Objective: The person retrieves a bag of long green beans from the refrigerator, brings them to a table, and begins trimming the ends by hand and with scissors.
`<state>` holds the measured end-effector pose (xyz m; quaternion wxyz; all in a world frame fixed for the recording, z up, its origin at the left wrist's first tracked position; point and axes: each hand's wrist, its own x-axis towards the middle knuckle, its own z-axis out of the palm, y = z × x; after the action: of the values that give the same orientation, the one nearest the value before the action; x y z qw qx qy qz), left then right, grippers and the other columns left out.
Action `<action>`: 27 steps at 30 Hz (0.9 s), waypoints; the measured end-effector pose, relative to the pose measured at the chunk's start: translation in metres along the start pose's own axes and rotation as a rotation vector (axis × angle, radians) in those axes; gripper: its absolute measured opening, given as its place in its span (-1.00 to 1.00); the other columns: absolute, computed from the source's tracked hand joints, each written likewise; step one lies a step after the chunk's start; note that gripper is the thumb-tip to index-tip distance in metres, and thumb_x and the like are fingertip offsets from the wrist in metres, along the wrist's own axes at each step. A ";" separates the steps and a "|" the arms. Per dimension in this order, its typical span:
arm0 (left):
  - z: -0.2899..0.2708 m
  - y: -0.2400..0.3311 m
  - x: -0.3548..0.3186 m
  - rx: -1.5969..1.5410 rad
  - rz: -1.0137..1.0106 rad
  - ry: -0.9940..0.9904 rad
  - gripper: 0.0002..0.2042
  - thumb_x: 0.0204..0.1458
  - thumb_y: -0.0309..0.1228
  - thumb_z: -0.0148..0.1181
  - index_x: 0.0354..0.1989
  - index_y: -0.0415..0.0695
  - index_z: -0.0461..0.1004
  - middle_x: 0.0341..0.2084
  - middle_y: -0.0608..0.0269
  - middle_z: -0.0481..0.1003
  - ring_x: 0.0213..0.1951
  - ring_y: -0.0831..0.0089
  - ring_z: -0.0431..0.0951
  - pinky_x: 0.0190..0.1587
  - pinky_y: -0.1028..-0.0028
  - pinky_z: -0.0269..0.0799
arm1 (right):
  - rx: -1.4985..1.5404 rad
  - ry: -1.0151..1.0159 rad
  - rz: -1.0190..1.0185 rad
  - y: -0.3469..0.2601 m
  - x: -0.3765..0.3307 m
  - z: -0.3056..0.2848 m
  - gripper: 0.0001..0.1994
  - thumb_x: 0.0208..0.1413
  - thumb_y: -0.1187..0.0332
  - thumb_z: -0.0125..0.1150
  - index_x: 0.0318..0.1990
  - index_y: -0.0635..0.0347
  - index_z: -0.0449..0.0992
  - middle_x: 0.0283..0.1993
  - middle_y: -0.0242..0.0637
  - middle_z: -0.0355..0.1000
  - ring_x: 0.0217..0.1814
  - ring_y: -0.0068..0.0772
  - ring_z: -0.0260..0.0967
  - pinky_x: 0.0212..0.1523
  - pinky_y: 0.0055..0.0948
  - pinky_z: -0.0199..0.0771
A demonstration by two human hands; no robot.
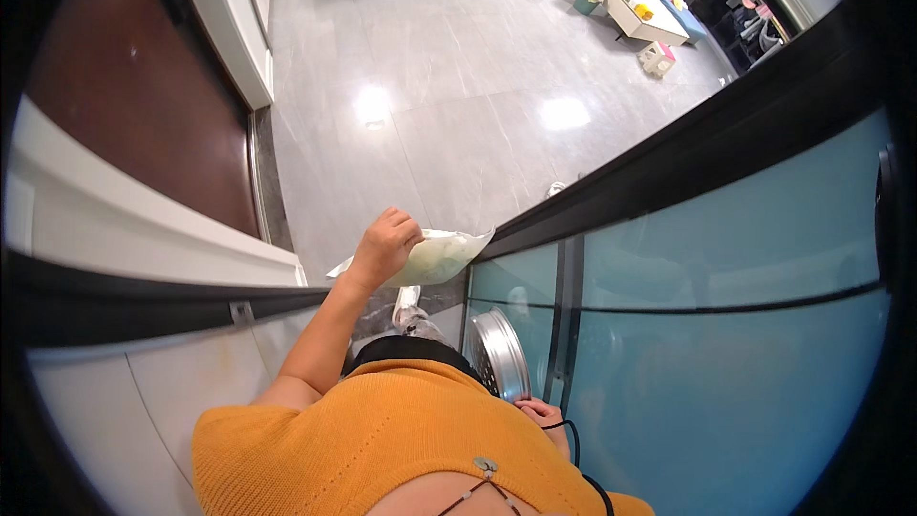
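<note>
"White bag, out in front of the person's legs, right in the doorway. The left hand has it, fingers folded down over the upper edge."

"Any print on it?"

"Pale green patches on the side, but too blurred from here to tell lettering from contents."

"Can you see all of it?"

"Part of the upper edge is behind the hand. The right corner comes up to the dark door frame; I can't tell whether they touch."

"And the right hand?"

"Lower, by the hip, fingers curled at the rim of a round metal vessel, silver, tipped on its side. The thumb is hard to make out, and the orange knit top covers most of that arm."

"That vessel looks dotted."

"Dark spots on its inner face. Holes or a pattern, I can't say; it's mostly turned away."

"That black cord?"

"Loops beside the right hand, then runs down along the top. Its ends are hidden."

"There's a white shoe below the bag."

"Only part of it shows. Across the room, the items on the white table are too small to read."
</note>
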<state>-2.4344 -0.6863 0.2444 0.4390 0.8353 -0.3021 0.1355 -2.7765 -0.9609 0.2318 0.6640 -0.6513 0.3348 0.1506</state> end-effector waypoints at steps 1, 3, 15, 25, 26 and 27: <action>-0.002 -0.011 0.013 0.014 0.010 -0.014 -0.88 -0.27 -0.59 0.16 -0.64 -0.19 0.32 -0.64 0.20 0.32 -0.48 0.23 0.32 -0.44 0.36 0.30 | 0.000 -0.001 -0.014 -0.014 0.012 0.015 -0.84 -0.03 0.52 0.13 -0.29 0.43 0.50 -0.25 -0.18 0.42 -0.26 -0.37 0.43 -0.17 -0.49 0.43; -0.001 -0.034 0.021 0.032 -0.002 -0.049 -0.87 -0.28 -0.60 0.17 -0.65 -0.19 0.32 -0.64 0.20 0.32 -0.48 0.23 0.32 -0.44 0.36 0.30 | 0.003 -0.008 -0.042 -0.040 0.038 0.042 -0.83 -0.04 0.52 0.13 -0.28 0.42 0.50 -0.26 -0.18 0.42 -0.27 -0.40 0.43 -0.19 -0.51 0.42; -0.024 -0.130 0.193 -0.111 0.110 -0.142 -0.88 -0.28 -0.57 0.21 -0.62 -0.19 0.35 -0.64 0.21 0.34 -0.48 0.25 0.34 -0.46 0.37 0.29 | 0.162 0.338 -0.207 -0.187 0.183 0.099 -0.85 0.03 0.44 0.08 -0.40 0.36 0.52 -0.37 -0.27 0.46 -0.41 -0.54 0.42 -0.33 -0.60 0.44; -0.007 -0.204 0.310 -0.391 0.493 -0.507 -0.87 -0.31 -0.58 0.21 -0.66 -0.16 0.34 -0.66 0.25 0.33 -0.53 0.30 0.33 -0.49 0.40 0.30 | 0.359 1.063 -0.191 -0.257 0.194 0.227 -0.78 0.08 0.33 0.04 -0.41 0.33 0.49 -0.51 -0.34 0.45 -0.50 -0.60 0.39 -0.47 -0.67 0.30; -0.003 -0.204 0.316 -0.428 0.529 -0.547 -0.87 -0.31 -0.59 0.21 -0.66 -0.16 0.35 -0.66 0.25 0.33 -0.53 0.29 0.33 -0.49 0.40 0.30 | 0.375 1.155 -0.177 -0.264 0.188 0.242 -0.78 0.08 0.32 0.04 -0.41 0.32 0.49 -0.51 -0.34 0.44 -0.51 -0.61 0.39 -0.48 -0.68 0.28; -0.001 -0.204 0.321 -0.464 0.564 -0.588 -0.87 -0.31 -0.59 0.20 -0.66 -0.16 0.35 -0.66 0.25 0.33 -0.53 0.29 0.33 -0.49 0.40 0.30 | 0.423 1.225 -0.174 -0.266 0.183 0.257 -0.77 0.08 0.30 0.06 -0.42 0.31 0.49 -0.51 -0.35 0.44 -0.52 -0.61 0.38 -0.49 -0.69 0.25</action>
<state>-2.0564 -0.7213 0.2701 0.4561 0.6032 -0.6512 -0.0637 -2.4097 -0.7837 0.2985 0.4765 -0.4993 0.6212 -0.3710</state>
